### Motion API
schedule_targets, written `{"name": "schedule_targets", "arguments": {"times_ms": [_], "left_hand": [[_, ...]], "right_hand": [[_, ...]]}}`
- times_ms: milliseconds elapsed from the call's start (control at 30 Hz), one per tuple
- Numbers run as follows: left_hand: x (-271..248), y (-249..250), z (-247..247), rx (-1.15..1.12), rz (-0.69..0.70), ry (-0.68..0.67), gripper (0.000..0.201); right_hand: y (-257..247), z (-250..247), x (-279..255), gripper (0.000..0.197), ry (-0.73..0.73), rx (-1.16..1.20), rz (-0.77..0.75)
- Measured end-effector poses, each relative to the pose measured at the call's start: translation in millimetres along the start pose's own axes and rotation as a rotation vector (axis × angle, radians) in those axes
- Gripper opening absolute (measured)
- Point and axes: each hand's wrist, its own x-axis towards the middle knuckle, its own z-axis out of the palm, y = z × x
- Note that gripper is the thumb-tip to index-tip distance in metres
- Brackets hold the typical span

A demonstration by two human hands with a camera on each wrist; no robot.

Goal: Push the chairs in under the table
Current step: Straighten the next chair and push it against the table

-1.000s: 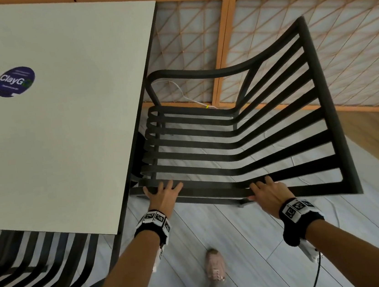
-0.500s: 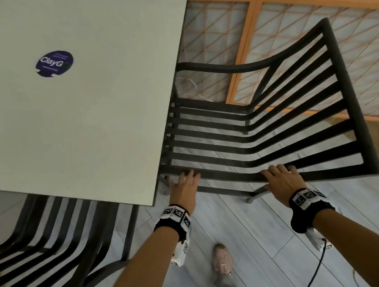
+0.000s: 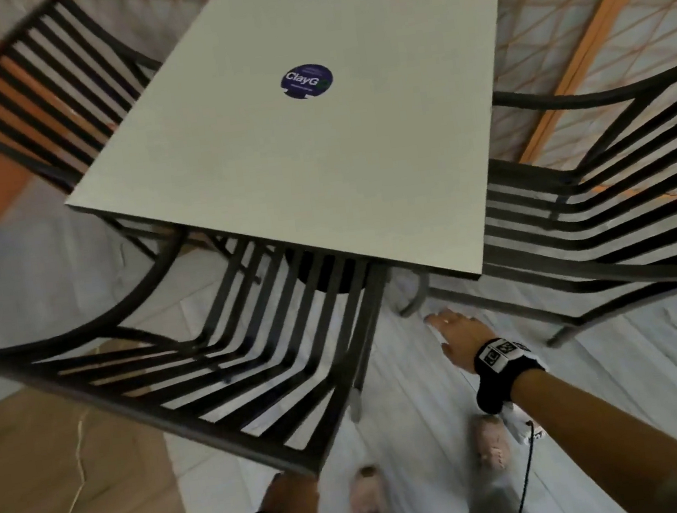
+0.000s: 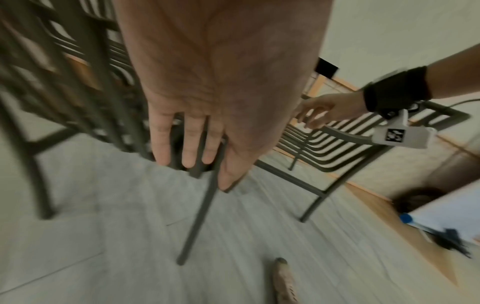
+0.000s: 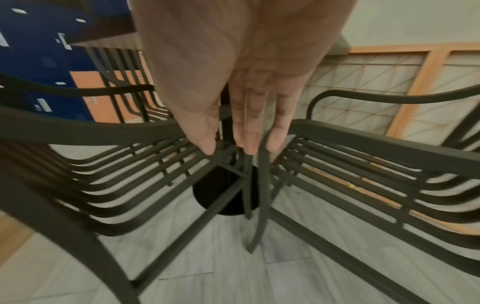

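Near chair [image 3: 199,384] partly under table [image 3: 317,165]; left hand [image 3: 292,500] seemingly loose-fingered at its corner, right hand [image 3: 459,337] open, empty.

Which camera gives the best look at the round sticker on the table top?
The head view: the sticker sits in plain sight on the table, seen from above, blue with partly readable lettering. The left wrist and right wrist views look low, past the hands at chairs and floor, and show no sticker.

Pale plank floor [image 3: 640,368], orange-framed lattice screen [image 3: 581,26]
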Motion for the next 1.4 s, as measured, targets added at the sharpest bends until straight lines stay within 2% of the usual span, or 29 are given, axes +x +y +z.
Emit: {"name": "schedule_targets", "arguments": {"times_ms": [33,100,167,267,333,400,467,533,600,667,833,1100,1400], "left_hand": [[-15.4,-33.0,0.4,0.041,-0.073,-0.039,0.041],[-44.5,-88.1,-19.1,-0.011,-0.251,-0.010,0.060],[-66.1,-134.5,-53.6,-0.100,-0.443,0.154,0.067],[-96.1,-176.7,-105.7,-0.290,-0.683,0.556,0.084],[-110.7,-182.3,-139.6,-0.342,-0.726,0.789,0.095],[-116.2,-179.0,-168.2,-0.273,-0.631,0.879,0.100],[-109.2,-179.5,-185.3,-0.046,-0.487,0.810,0.089],[-96.4,-184.1,-192.0,0.161,-0.328,0.676,0.064],[-87.1,-190.0,-188.9,0.170,-0.222,0.603,0.047],[-82.9,-194.3,-180.8,0.076,-0.182,0.623,0.040],[-85.4,-191.0,-162.1,0.004,-0.110,0.727,0.036],[-88.3,-194.2,-160.7,-0.011,-0.092,0.680,0.033],[-80.9,-200.7,-168.7,-0.064,-0.100,0.634,0.033]], "right_hand": [[-22.5,3.9,4.0,0.059,0.004,0.017,-0.027],[-61.4,9.6,8.6,0.064,0.013,0.039,-0.085],[-89.8,14.0,12.5,0.070,0.038,0.008,-0.155],[-118.2,17.2,16.0,0.076,0.034,-0.139,-0.257],[-130.4,18.7,17.4,0.072,-0.014,-0.221,-0.274],[-141.5,23.2,19.4,0.065,-0.075,-0.273,-0.288],[-151.5,30.1,21.5,0.059,-0.143,-0.331,-0.293],[-157.2,36.0,24.4,0.056,-0.197,-0.363,-0.283],[-159.7,37.6,26.9,0.051,-0.198,-0.367,-0.288],[-160.6,37.0,26.3,0.047,-0.201,-0.374,-0.310],[-154.0,45.0,15.5,0.038,-0.198,-0.352,-0.304],[-150.8,42.9,14.5,0.034,-0.253,-0.364,-0.312],[-155.4,38.5,13.6,0.035,-0.208,-0.391,-0.339]]}}
